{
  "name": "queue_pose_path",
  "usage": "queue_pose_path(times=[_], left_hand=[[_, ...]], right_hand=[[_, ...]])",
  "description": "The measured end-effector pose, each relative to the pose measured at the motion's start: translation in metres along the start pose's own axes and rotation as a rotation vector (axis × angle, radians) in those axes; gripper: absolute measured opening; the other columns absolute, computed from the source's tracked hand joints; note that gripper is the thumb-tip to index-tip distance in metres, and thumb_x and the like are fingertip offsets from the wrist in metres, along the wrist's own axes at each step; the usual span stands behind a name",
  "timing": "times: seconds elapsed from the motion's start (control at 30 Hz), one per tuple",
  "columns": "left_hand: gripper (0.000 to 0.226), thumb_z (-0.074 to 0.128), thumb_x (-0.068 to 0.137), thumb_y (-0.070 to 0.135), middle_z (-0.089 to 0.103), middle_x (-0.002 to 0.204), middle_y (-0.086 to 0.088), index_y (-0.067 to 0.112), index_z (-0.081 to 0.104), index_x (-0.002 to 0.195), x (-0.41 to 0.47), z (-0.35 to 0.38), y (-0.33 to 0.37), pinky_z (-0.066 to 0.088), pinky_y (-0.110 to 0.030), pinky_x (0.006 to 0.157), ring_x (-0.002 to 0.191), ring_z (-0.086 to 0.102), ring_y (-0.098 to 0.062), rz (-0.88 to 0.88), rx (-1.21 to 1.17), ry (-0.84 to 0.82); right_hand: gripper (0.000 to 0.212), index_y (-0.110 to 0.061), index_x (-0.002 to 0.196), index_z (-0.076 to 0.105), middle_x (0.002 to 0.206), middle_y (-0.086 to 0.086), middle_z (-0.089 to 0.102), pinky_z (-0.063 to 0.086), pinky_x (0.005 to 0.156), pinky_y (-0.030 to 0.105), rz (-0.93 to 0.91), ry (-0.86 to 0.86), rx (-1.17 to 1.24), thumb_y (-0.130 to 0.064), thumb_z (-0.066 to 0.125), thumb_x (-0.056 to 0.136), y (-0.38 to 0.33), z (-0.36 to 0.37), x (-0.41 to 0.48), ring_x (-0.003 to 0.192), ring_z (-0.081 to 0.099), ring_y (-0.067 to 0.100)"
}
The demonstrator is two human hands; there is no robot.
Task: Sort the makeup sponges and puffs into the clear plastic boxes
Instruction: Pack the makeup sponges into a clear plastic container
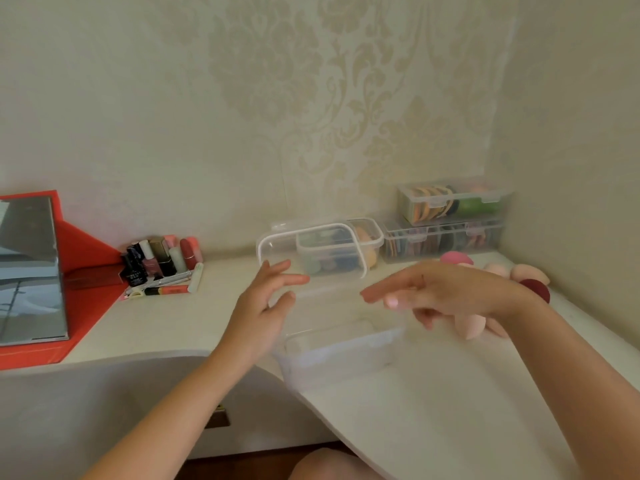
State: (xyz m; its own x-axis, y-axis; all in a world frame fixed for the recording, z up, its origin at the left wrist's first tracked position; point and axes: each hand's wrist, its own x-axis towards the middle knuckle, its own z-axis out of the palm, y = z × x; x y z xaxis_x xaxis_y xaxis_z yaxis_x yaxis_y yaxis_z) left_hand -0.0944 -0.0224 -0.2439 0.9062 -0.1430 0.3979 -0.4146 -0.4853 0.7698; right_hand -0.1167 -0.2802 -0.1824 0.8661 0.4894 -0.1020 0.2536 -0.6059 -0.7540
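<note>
Hands are open and hold nothing above the white desk [433, 410]: left hand [266, 299], fingers spread, at 10 o'clock of the empty clear plastic box [339, 348]; right hand [450, 292], fingers extended, at 1 o'clock of it. Loose makeup sponges lie around the right hand: pink sponge [457, 259] at 12 o'clock, dark red sponge [536, 289] at 3 o'clock, peach sponge [469, 327] just beneath. Lidded clear box [322, 251] containing sponges stands at 12 o'clock of the empty box; stacked filled boxes [446, 220] stand at 2 o'clock.
</note>
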Motion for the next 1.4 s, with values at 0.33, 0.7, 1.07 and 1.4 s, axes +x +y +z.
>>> queue_pose_path(times=[0.33,0.7,1.07,1.4], left_hand=[[0.071,0.056,0.079,-0.01,0.02,0.141,0.014,0.034,0.038,0.131,-0.02,0.015,0.007,0.021,0.007,0.085,0.13,0.022,0.0,-0.098,-0.084,0.221],[0.052,0.048,0.085,-0.005,0.045,0.133,0.002,0.032,0.05,0.12,-0.04,0.03,0.011,0.033,-0.028,0.093,0.124,0.043,-0.009,-0.373,-0.537,0.208],[0.063,0.062,0.079,0.0,0.053,0.123,0.001,0.031,0.041,0.129,-0.018,0.03,0.011,0.041,-0.018,0.073,0.109,0.052,-0.009,-0.448,-0.45,0.021],[0.06,0.056,0.076,-0.01,0.057,0.122,0.007,0.026,0.044,0.122,-0.014,0.031,0.01,0.047,-0.018,0.076,0.102,0.061,-0.009,-0.395,-0.414,-0.141]], right_hand=[[0.038,-0.028,0.132,0.05,0.13,-0.011,0.055,0.035,0.098,0.024,0.325,0.408,-0.361,-0.021,0.051,0.094,0.079,0.001,0.042,0.118,0.051,0.014],[0.032,-0.018,0.122,0.055,0.112,0.008,0.06,0.037,0.081,0.031,0.174,0.797,-0.395,-0.026,0.059,0.092,0.066,-0.004,0.053,0.102,0.055,0.027],[0.019,-0.026,0.1,0.071,0.078,-0.007,0.061,0.042,0.063,0.02,0.07,0.321,-0.265,-0.036,0.067,0.084,-0.016,0.062,0.063,0.069,0.056,0.008],[0.02,-0.017,0.103,0.061,0.073,-0.001,0.064,0.043,0.061,0.018,0.068,0.276,-0.192,-0.013,0.061,0.083,-0.024,0.081,0.07,0.066,0.058,0.009]])
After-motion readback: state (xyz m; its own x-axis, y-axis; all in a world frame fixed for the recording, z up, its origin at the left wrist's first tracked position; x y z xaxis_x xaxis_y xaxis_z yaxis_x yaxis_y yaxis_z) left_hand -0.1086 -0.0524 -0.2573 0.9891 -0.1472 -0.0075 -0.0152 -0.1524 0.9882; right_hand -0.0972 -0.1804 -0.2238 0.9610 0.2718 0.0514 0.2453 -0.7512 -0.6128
